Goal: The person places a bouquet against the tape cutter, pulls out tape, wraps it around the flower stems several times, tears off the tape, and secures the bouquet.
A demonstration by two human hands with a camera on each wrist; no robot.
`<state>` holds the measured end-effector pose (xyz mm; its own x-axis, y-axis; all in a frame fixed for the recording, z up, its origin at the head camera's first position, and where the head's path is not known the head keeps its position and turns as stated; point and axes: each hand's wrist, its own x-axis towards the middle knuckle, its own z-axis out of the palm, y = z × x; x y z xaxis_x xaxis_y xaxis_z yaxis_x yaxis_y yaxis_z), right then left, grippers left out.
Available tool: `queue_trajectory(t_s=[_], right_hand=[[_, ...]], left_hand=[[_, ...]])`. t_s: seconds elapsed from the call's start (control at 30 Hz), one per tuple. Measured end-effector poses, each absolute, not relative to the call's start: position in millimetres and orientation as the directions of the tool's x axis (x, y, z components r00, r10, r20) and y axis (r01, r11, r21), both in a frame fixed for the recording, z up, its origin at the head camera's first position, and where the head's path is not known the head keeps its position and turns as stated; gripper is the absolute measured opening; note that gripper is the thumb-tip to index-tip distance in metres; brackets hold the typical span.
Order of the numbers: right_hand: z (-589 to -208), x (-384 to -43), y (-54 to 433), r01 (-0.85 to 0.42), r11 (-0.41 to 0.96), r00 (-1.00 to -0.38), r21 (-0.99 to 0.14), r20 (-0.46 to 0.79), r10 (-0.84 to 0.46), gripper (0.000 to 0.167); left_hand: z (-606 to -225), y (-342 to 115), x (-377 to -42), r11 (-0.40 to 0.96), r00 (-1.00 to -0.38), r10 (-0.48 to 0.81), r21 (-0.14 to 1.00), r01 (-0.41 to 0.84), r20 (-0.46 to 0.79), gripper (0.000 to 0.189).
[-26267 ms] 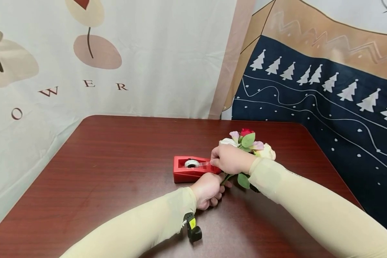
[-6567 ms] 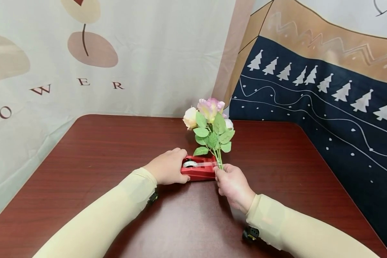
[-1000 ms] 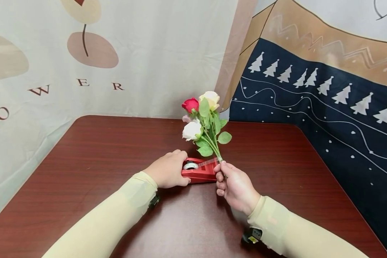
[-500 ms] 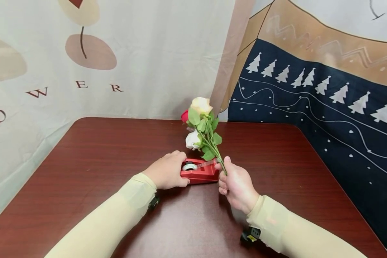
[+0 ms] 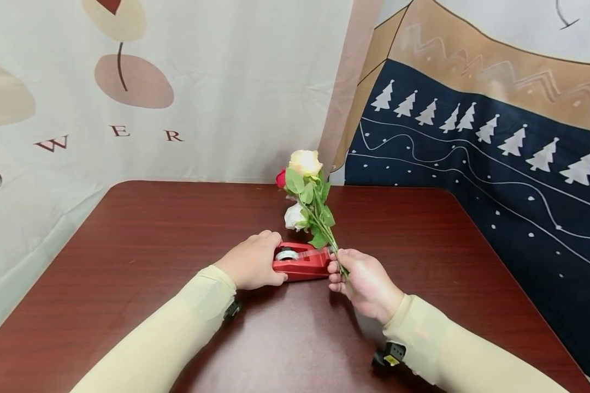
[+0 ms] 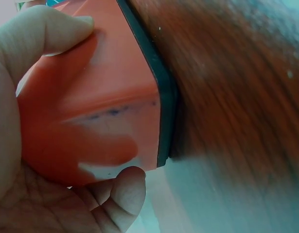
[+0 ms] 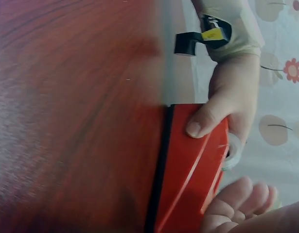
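My left hand (image 5: 253, 262) grips the left end of a red tape dispenser (image 5: 305, 267), its thumb along the near side; the left wrist view shows the dispenser (image 6: 110, 63) close up. My right hand (image 5: 366, 281) pinches the lower stems of a small flower bouquet (image 5: 319, 215) at the dispenser's right end. A strip of clear tape (image 5: 311, 253) runs from the tape roll (image 5: 286, 255) to the stems. The bouquet leans up and left, with a cream rose (image 5: 305, 162), a white rose (image 5: 295, 216) and a partly hidden red rose (image 5: 281, 178).
The dispenser stands on a brown wood-grain table (image 5: 177, 218). Behind it hang a pale printed curtain (image 5: 236, 109) and a dark blue cloth (image 5: 423, 147) with white trees. A small black camera (image 5: 389, 355) is strapped at the right wrist.
In the last second the bouquet has turned and dipped, hiding more of the red rose. Much earlier, the left hand held the stems and the right pinched the tape.
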<state>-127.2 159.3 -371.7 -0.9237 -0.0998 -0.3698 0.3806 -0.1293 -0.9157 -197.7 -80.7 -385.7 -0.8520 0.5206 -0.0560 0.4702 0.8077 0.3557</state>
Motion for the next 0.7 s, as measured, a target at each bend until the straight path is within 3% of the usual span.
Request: queue_trajectory(t_s=[0.2, 0.33, 0.6, 0.7], right_hand=[[-367.8, -127.8, 154.0, 0.424, -0.11, -0.906, -0.899, -0.419, -0.06, 0.02], [-370.9, -126.7, 145.9, 0.364, -0.05, -0.931, -0.93, -0.364, -0.01, 0.014], [-374.8, -124.0, 140.9, 0.175, 0.302, -0.982, -0.937, -0.145, 0.12, 0.014], [-375.0, -124.1, 140.6, 0.134, 0.363, -0.988, -0.922, -0.095, 0.123, 0.013]], left_hand=[[-385.6, -80.9, -196.7, 0.808, -0.852, 0.521, 0.356, 0.47, -0.058, 0.057], [-386.5, -80.8, -196.5, 0.808, -0.853, 0.519, 0.361, 0.467, -0.058, 0.051], [-386.8, -80.9, -196.7, 0.803, -0.85, 0.524, 0.36, 0.474, -0.05, 0.048], [-386.5, -80.9, -197.0, 0.804, -0.851, 0.522, 0.362, 0.472, -0.05, 0.047]])
